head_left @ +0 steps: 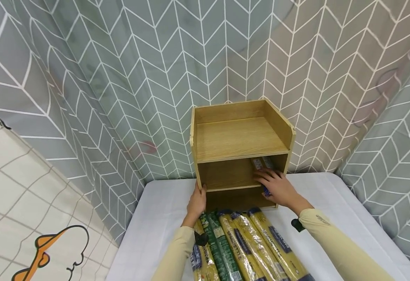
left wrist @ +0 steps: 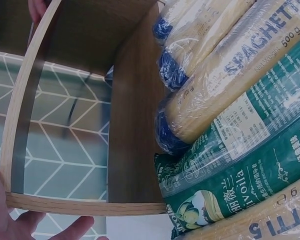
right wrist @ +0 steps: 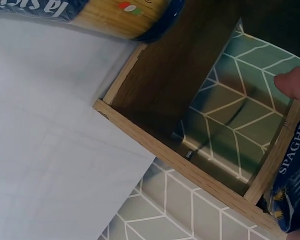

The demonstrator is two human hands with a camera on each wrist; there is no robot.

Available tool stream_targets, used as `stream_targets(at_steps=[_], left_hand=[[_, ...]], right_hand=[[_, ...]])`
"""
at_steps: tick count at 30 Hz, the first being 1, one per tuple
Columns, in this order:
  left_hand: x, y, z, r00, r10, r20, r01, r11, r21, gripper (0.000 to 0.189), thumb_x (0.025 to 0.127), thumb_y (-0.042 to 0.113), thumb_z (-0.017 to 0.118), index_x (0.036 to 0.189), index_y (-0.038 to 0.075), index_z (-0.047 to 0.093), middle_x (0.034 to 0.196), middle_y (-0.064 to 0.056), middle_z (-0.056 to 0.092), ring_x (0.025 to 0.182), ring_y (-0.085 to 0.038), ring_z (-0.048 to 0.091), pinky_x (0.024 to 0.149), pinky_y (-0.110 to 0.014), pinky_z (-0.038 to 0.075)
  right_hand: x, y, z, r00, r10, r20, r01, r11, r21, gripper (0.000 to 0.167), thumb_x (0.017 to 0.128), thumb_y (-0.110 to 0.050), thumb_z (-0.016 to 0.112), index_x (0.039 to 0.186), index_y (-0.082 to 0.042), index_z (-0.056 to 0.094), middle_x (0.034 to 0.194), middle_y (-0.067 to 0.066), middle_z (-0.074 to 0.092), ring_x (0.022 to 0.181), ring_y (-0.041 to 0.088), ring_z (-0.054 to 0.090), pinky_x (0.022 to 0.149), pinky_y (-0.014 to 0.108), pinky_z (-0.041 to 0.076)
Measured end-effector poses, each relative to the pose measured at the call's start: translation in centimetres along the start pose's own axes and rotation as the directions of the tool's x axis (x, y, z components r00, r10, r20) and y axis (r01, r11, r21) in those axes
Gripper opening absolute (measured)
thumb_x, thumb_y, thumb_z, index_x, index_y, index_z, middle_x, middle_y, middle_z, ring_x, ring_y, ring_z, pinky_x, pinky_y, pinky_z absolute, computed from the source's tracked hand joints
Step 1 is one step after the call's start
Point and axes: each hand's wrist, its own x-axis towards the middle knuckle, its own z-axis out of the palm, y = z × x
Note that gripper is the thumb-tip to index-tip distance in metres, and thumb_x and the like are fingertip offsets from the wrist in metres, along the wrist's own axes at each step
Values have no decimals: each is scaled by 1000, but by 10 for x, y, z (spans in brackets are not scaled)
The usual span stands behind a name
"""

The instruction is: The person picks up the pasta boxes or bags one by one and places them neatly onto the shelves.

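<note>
A small wooden shelf (head_left: pixel 240 136) stands at the back of the table. My left hand (head_left: pixel 197 203) holds the front edge of its left side panel, and in the left wrist view the fingers (left wrist: pixel 70 230) lie along the panel's outer face. On the right, my right hand (head_left: pixel 278 189) reaches to the middle level and grips the blue front end of a spaghetti pack (right wrist: pixel 292 175). That pack lies on the middle board against the right side, its back part (head_left: pixel 258 163) showing beyond the fingers. My right thumb (right wrist: pixel 295 82) shows below the board's edge.
Several yellow spaghetti packs (head_left: pixel 273 244) and a green pasta pack (head_left: pixel 222 246) lie side by side before the shelf, their far ends close to its bottom opening. A white cloth covers the table (head_left: pixel 166 203). Patterned curtains (head_left: pixel 162 86) hang behind and beside it.
</note>
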Motion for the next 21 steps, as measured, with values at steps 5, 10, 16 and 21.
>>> stream_targets(at_steps=[5,10,16,21], left_hand=[[-1,-1,0,1000,-2,-13,2,1000,-1,59,113,40,29,164,14,24,148,-24,57,123,-52,62,93,-70,49],[1,-1,0,1000,-3,-22,3,1000,-2,58,112,39,30,164,14,24,148,-24,57,123,-53,62,93,-70,49],[1,0,0,999,11,-30,-11,1000,2,57,113,38,32,164,14,26,148,-25,57,120,-54,62,89,-71,49],[-1,0,1,1000,7,-20,-7,1000,3,58,112,40,31,164,14,25,148,-25,57,121,-54,62,89,-71,49]], right_hand=[[10,2,3,999,20,26,-19,999,-29,65,81,-26,87,139,-12,63,150,12,57,140,39,51,106,65,45],[18,3,3,998,52,35,-51,998,-41,67,77,-19,89,139,-11,63,151,12,55,141,39,49,107,66,45],[20,3,9,996,87,23,-86,995,-51,71,73,-22,93,137,-12,64,153,11,53,142,38,47,108,66,43],[17,3,15,992,123,11,-122,989,-84,73,72,-26,95,137,-14,63,153,12,52,143,38,47,110,61,44]])
